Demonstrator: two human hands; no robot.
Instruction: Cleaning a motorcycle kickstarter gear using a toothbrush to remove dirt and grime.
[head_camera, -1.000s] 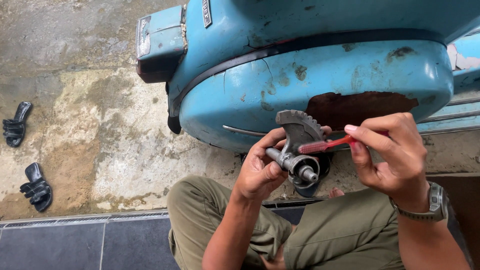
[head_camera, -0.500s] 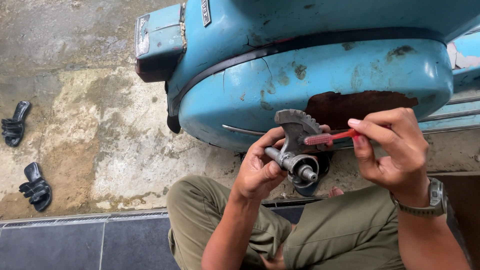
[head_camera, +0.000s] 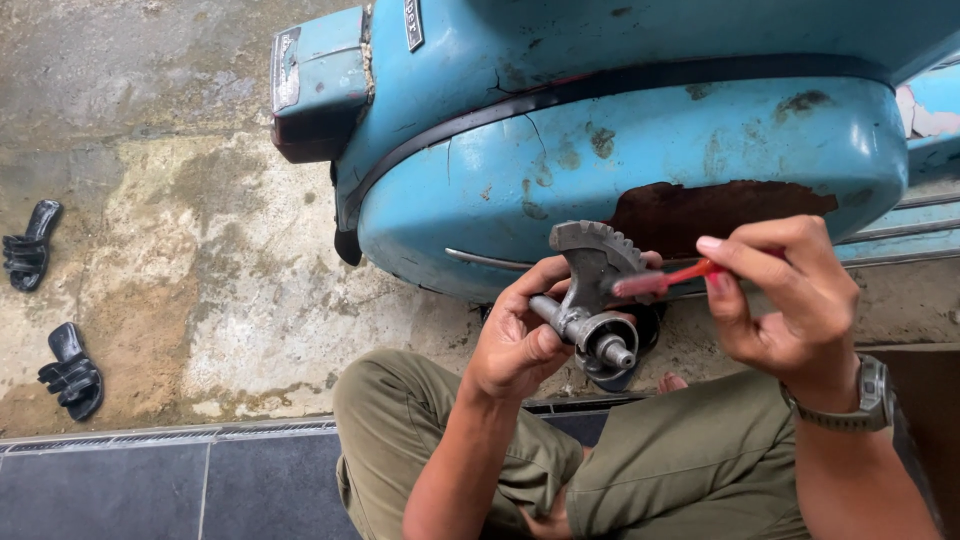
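Observation:
My left hand (head_camera: 515, 335) grips a grey metal shaft with a toothed sector gear (head_camera: 592, 290), held up in front of my knees. My right hand (head_camera: 785, 295) pinches a thin red-handled tool (head_camera: 665, 282), perhaps a small brush, whose tip rests against the gear's flat face. A metal wristwatch (head_camera: 868, 395) sits on my right wrist. I am seated with olive-green trousers (head_camera: 660, 470) below the hands. Just behind the part is the rusty side panel of a light blue scooter (head_camera: 620, 130).
The scooter's tail light (head_camera: 310, 85) juts out at upper left. Two black sandals (head_camera: 50, 310) lie on the stained concrete floor at far left. A dark tiled step with a drain grate (head_camera: 170, 435) runs along the bottom left. A black round part lies under the hands.
My right hand has drawn the red tool a little to the right and up along the gear face. The left hand holds the shaft nearly still.

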